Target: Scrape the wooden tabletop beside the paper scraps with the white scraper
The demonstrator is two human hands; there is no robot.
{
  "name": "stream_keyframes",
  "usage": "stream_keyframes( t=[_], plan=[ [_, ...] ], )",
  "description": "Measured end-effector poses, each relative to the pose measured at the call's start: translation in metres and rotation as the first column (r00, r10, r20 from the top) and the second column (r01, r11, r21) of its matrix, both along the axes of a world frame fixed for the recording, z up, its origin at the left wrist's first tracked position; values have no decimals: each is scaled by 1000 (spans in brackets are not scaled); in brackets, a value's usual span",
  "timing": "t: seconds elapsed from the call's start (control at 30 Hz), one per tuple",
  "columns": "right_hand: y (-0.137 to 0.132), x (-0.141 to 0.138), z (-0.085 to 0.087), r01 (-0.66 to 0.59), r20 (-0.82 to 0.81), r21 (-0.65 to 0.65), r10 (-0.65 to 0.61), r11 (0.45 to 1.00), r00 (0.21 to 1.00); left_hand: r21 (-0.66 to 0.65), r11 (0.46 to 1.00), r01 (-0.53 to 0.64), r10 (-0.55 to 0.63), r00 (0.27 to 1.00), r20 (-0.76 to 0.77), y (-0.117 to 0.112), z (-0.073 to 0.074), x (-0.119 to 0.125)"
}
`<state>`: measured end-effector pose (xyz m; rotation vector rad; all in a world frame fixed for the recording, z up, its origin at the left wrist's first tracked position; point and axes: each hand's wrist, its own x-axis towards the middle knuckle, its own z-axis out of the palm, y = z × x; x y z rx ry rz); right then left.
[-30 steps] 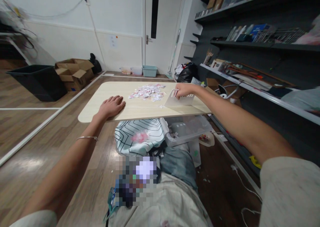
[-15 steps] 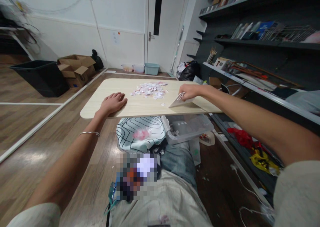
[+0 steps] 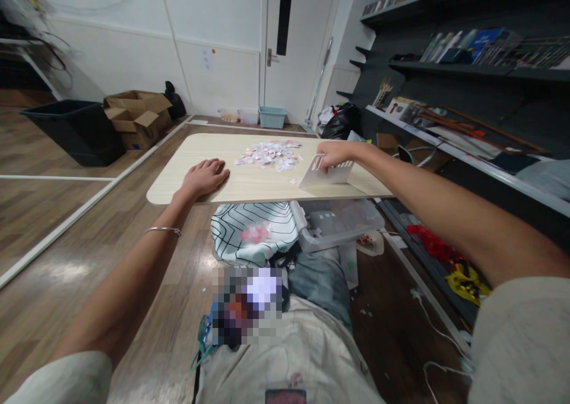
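A loose heap of small white and pinkish paper scraps lies on the pale wooden tabletop. My right hand grips a flat white slotted plate by its top, fingers hooked at the slots. The plate stands on edge on the tabletop, right of the heap, its lower edge near the front of the table. A few stray scraps lie just left of it. My left hand rests palm down at the near left edge, fingers extended, left of the heap and apart from it.
Below the table's front edge are a patterned cloth with pink bits on it and a clear plastic bin. Dark shelves line the right side. A black bin and cardboard boxes stand on the floor at left.
The white slotted plate has turned in my right hand, so its broad face and slots now show more. My left hand stays on the tabletop. The whole view has shifted slightly.
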<state>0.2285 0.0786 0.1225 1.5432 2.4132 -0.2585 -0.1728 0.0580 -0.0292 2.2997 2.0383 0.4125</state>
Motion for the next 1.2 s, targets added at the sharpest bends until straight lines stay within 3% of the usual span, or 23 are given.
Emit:
stream_keyframes(
  t=[0.17, 0.73, 1.2],
  plan=[
    [-8, -4, 0, -45, 26, -22, 46, 999, 999, -10, 1000, 0, 0, 1000, -7, 0, 1, 1],
    [-16, 20, -5, -117, 2, -54, 118, 992, 993, -3, 1000, -16, 16, 1000, 11, -6, 6, 4],
    [-25, 22, -5, -32, -25, -37, 31, 999, 999, -14, 1000, -10, 10, 999, 40, -8, 8, 4]
  ],
)
